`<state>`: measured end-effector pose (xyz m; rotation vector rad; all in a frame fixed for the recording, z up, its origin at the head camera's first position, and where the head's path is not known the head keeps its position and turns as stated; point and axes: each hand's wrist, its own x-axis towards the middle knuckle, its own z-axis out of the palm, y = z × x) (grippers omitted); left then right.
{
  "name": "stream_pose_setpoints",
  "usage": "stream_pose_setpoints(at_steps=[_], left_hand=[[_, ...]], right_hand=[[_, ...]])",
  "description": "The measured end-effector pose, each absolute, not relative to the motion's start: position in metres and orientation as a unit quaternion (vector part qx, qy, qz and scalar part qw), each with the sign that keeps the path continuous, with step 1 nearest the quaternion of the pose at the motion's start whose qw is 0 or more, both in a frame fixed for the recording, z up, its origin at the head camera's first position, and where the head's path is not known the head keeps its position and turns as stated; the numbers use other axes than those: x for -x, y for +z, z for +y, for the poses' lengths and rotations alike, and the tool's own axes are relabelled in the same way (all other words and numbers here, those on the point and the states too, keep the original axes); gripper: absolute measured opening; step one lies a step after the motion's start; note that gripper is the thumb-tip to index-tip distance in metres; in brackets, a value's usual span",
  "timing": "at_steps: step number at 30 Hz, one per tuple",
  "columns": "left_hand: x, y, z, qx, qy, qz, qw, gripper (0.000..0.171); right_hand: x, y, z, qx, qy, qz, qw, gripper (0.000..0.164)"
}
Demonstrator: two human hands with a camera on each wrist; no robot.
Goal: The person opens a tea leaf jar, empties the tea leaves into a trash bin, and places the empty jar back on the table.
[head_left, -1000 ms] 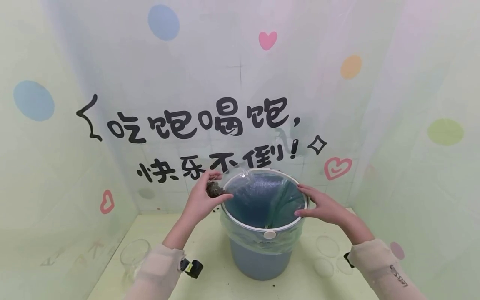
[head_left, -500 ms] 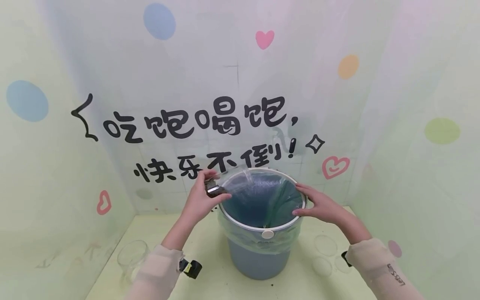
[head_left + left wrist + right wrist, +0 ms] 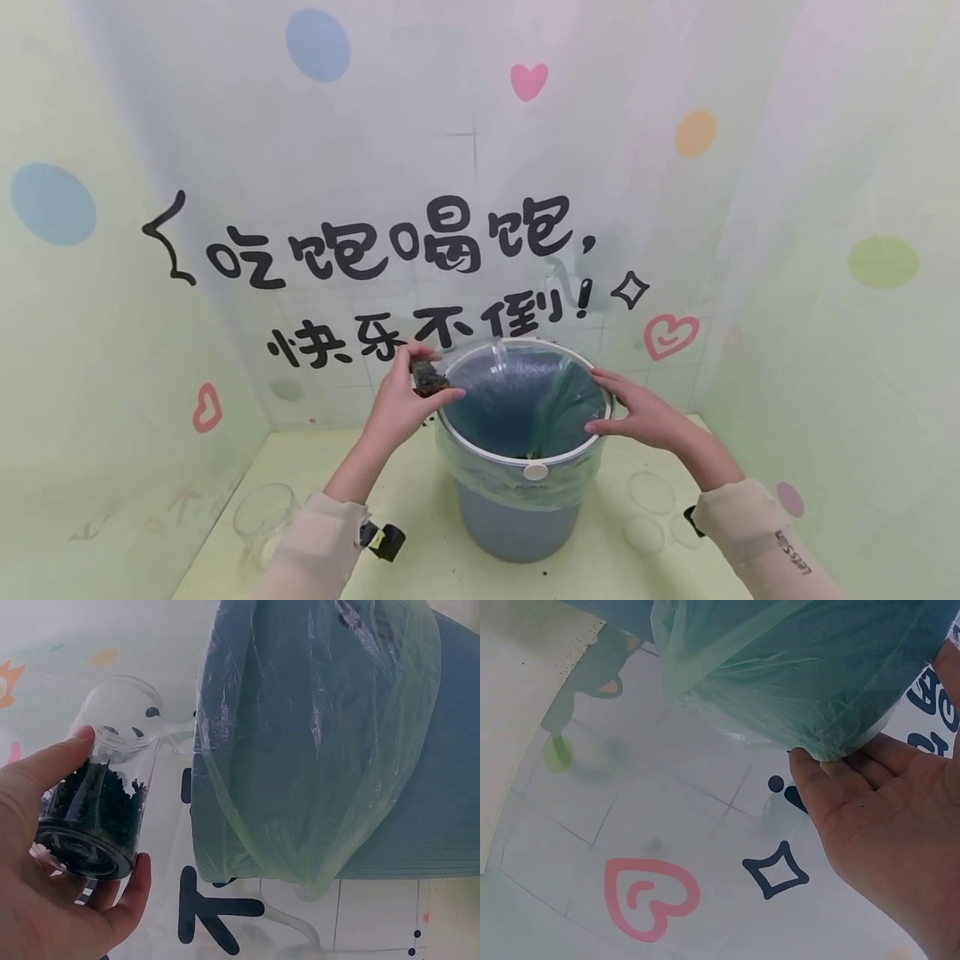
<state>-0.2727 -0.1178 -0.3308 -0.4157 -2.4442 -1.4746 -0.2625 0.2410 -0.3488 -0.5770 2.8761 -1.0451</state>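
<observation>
My left hand (image 3: 401, 400) grips a clear cup (image 3: 112, 742) with dark, crumbly clumps (image 3: 94, 795) near its base. In the head view the cup lies tipped, its mouth over the left side of the trash can's opening. The blue-grey trash can (image 3: 517, 529) stands upright, lined with a thin green bag (image 3: 487, 479) folded out over its white rim (image 3: 480, 447). At the right side of that rim, my right hand (image 3: 637, 408) holds the can through the bag, thumb and fingers apart. Its fingertips (image 3: 799, 754) press at the bag's edge in the right wrist view.
A clear round container (image 3: 262, 510) stands at the left of the pale yellow table (image 3: 420, 575), partly behind the left sleeve. Clear round pieces (image 3: 652, 493) lie at the right. A printed sheet (image 3: 360, 150) forms the wall close behind the can.
The cup in my left hand has turned slightly: a shiny side showed half a second ago, dark clumps show now. The right hand stays at the rim. The head view has shifted a little.
</observation>
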Motion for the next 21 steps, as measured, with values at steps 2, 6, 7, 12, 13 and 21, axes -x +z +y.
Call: stream_pose_setpoints(at_steps=[2,6,7,12,13,21], left_hand=[[0.2729,-0.3315,-0.1179,0.144,-0.506,-0.841,0.129,0.073],[0.2730,-0.3319,-0.1178,0.141,-0.503,-0.843,0.126,0.074],[0.2731,-0.3319,-0.1179,0.141,-0.502,-0.844,0.126,0.074],[0.2731,-0.3314,-0.1179,0.140,-0.505,-0.842,0.124,0.074],[0.2731,-0.3312,-0.1177,0.141,-0.505,-0.842,0.126,0.074],[0.2736,-0.3308,-0.1162,0.144,-0.504,-0.841,0.134,0.076]], right_hand=[[0.2619,-0.3488,0.2407,0.185,-0.337,0.923,0.015,0.091],[0.2616,-0.3485,0.2402,0.187,-0.338,0.922,0.014,0.091],[0.2616,-0.3484,0.2401,0.187,-0.339,0.922,0.014,0.091],[0.2617,-0.3486,0.2400,0.188,-0.337,0.923,0.013,0.091],[0.2618,-0.3487,0.2400,0.188,-0.336,0.923,0.013,0.091],[0.2609,-0.3492,0.2407,0.187,-0.339,0.922,0.013,0.091]])
